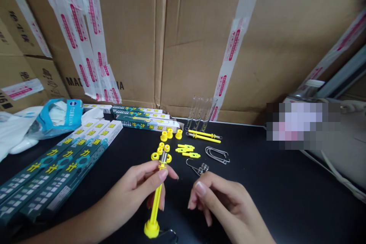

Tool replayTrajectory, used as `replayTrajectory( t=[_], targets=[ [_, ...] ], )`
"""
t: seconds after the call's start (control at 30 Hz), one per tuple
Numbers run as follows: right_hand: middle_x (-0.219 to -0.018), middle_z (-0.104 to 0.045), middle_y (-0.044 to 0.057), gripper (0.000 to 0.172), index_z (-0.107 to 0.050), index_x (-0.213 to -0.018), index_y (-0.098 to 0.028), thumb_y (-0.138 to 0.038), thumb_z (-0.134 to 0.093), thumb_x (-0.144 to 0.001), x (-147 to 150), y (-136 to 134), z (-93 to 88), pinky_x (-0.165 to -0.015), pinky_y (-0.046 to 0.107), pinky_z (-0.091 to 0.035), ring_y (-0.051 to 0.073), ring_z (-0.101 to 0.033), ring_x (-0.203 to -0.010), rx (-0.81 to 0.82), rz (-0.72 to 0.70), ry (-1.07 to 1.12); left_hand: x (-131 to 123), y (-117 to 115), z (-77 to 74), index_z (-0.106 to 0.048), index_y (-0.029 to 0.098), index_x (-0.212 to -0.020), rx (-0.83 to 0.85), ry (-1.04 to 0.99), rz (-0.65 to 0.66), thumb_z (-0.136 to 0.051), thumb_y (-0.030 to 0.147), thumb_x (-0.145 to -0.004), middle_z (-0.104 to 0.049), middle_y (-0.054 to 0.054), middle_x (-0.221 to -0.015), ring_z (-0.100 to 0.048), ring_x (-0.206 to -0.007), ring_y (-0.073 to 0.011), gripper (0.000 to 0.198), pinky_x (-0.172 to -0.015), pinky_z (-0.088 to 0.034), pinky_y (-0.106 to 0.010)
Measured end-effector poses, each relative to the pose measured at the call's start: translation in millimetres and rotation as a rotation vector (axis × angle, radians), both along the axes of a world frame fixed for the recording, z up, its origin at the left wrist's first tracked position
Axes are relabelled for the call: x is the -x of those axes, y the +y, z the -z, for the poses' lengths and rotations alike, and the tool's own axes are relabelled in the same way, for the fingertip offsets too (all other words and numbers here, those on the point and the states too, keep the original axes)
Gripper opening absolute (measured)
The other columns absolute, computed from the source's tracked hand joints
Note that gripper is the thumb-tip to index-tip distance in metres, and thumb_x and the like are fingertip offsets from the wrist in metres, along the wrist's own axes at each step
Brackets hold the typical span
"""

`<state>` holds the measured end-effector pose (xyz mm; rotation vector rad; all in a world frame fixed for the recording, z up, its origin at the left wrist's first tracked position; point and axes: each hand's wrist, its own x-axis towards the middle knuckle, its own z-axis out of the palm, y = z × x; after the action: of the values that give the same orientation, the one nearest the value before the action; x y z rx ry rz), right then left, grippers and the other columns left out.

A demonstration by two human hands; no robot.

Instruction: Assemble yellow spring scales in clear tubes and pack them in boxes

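My left hand (pixel 148 183) is closed around a yellow plastic spring-scale rod (pixel 156 202). A silver coil spring (pixel 164 157) sits at its upper end. At the lower end is a round yellow cap (pixel 151 229), with a wire hook (pixel 170 232) beside it. To the right, my right hand (pixel 219 198) has its thumb and forefinger pressed together; I cannot make out anything between them. Small metal springs (pixel 203 168) and a bent wire hook (pixel 193 166) lie just beyond its fingers. Yellow rings and caps (pixel 164 136) stand past my left hand, near flat yellow clips (pixel 191 155).
Green printed boxes (pixel 82 156) lie at left, with more boxes (pixel 143 122) behind. Clear tubes (pixel 201 112) stand upright at the back, before yellow rods with springs (pixel 204 136). Wire loops (pixel 217 155) lie right. Cardboard (pixel 194 45) walls the black table; a blue packet (pixel 63 116) sits left.
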<state>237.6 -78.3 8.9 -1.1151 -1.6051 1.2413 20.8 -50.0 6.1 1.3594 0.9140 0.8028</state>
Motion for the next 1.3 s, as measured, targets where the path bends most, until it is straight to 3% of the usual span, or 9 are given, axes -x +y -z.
replayTrajectory(
  t=[0.13,0.27,0.47,0.7,0.83,0.97,1.13,1.3],
  targets=[
    [-0.078,-0.069,0.004,0.036,-0.072,-0.09,-0.021,-0.048,-0.05,-0.1,-0.9,0.1,1.3,-0.048,0.02,-0.048,0.013,-0.055,-0.059,-0.057,0.01,0.027,1.0,0.8,1.9,-0.069,0.013,-0.115,0.056,-0.031,0.011,-0.052,0.055,-0.095,-0.063,0.001,-0.058,-0.054,-0.054,-0.0149,0.049,-0.052,-0.04,-0.024],
    [-0.081,-0.07,0.003,0.028,-0.066,-0.115,-0.025,-0.043,-0.049,-0.102,-1.1,1.7,4.4,-0.048,0.018,-0.049,0.013,-0.056,-0.061,-0.077,0.034,0.068,1.3,1.8,0.9,-0.067,0.012,-0.116,0.075,-0.033,0.019,-0.05,0.052,-0.096,-0.063,0.001,-0.058,-0.053,-0.054,-0.0144,0.048,-0.053,-0.039,-0.024],
    [-0.081,-0.066,0.0,0.022,-0.062,-0.112,-0.029,-0.036,-0.068,-0.092,-2.2,6.3,8.2,-0.046,0.016,-0.048,0.012,-0.055,-0.064,-0.18,0.139,0.058,-2.6,4.7,-5.7,-0.062,0.013,-0.112,0.075,-0.005,0.038,-0.059,0.064,-0.086,-0.06,0.004,-0.053,-0.047,-0.049,-0.012,0.058,-0.049,-0.037,-0.023],
    [-0.085,-0.066,0.001,0.027,-0.056,-0.127,-0.033,-0.04,-0.051,-0.102,-3.6,6.5,13.0,-0.045,0.016,-0.049,0.012,-0.055,-0.062,-0.125,0.049,0.087,-3.4,6.5,-4.0,-0.063,0.013,-0.11,0.086,-0.035,-0.015,-0.066,0.068,-0.08,-0.064,0.003,-0.056,-0.051,-0.049,-0.0109,0.063,-0.048,-0.04,-0.021],
    [-0.092,-0.069,0.003,0.028,-0.063,-0.122,-0.03,-0.042,-0.045,-0.103,-1.2,6.5,10.2,-0.046,0.018,-0.05,0.011,-0.055,-0.059,-0.111,-0.036,0.004,-1.8,10.7,-1.4,-0.062,0.012,-0.112,0.141,-0.147,-0.112,-0.077,0.064,-0.073,-0.07,-0.001,-0.063,-0.062,-0.055,-0.0142,0.066,-0.049,-0.046,-0.022],
    [-0.088,-0.07,0.003,0.025,-0.071,-0.108,-0.025,-0.043,-0.056,-0.097,2.0,7.0,5.2,-0.052,0.021,-0.047,0.012,-0.057,-0.063,-0.134,-0.093,-0.204,-1.0,13.9,-2.2,-0.063,0.011,-0.109,0.211,-0.236,-0.179,-0.085,0.056,-0.068,-0.074,-0.004,-0.067,-0.067,-0.058,-0.0162,0.065,-0.052,-0.05,-0.022],
    [-0.081,-0.065,0.001,0.027,-0.073,-0.103,-0.019,-0.039,-0.073,-0.085,4.4,8.0,3.4,-0.053,0.023,-0.041,0.011,-0.05,-0.058,-0.132,-0.171,-0.309,1.6,10.5,-2.3,-0.064,0.013,-0.107,0.174,-0.239,-0.169,-0.081,0.049,-0.078,-0.079,-0.01,-0.08,-0.072,-0.069,-0.0179,0.05,-0.062,-0.055,-0.024],
    [-0.082,-0.064,0.0,0.022,-0.074,-0.102,-0.021,-0.033,-0.075,-0.083,4.3,8.3,5.5,-0.053,0.022,-0.039,0.011,-0.048,-0.058,-0.128,-0.165,-0.332,4.7,10.1,-1.3,-0.063,0.014,-0.106,0.131,-0.239,-0.144,-0.083,0.044,-0.078,-0.079,-0.008,-0.084,-0.071,-0.067,-0.015,0.047,-0.065,-0.056,-0.023]
  ],
)
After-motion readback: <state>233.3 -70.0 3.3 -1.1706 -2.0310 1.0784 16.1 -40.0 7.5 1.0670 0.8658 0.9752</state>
